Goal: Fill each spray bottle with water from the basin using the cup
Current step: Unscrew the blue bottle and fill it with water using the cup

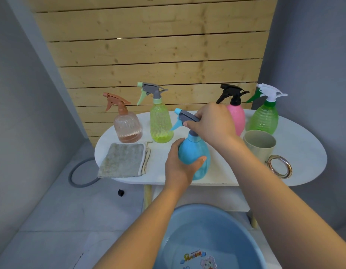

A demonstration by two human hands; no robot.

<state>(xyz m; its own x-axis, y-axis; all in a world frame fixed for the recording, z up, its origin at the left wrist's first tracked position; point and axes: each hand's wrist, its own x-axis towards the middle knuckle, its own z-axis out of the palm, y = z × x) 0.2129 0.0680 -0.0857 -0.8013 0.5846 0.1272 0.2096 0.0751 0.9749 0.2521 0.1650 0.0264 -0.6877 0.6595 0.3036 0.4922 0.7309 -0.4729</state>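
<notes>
you are at the step of dealing with the head of the blue spray bottle (195, 158), which stands near the front edge of the white table (304, 152), directly above the blue basin (211, 237) on the floor. your left hand (179, 167) is wrapped around the bottle's belly, thumb on the near side, holding it steady. your right hand (211, 123) is closed over the grey and blue trigger head (185, 118), fingers curled across its top. whether you are loosening or tightening it cannot be told from here, but the head looks seated on the neck, so my guess is you are about to unscrew it

the cup (259, 144), with its ring handle, sits untouched to the right of the bottle, just beside the pink bottle (236, 117) and the green bottle (265, 119). the peach bottle (127, 125) and the yellow-green bottle (160, 123) stand at the back left, behind a folded cloth (123, 160). the peach one shows a little water at its base; how full the others are i cannot tell

for the next move, keep the left hand firm so the body does not spin, twist the head off and lift it straight so the dip tube clears the neck. set it down, then reach for the cup and dip it in the basin
</notes>
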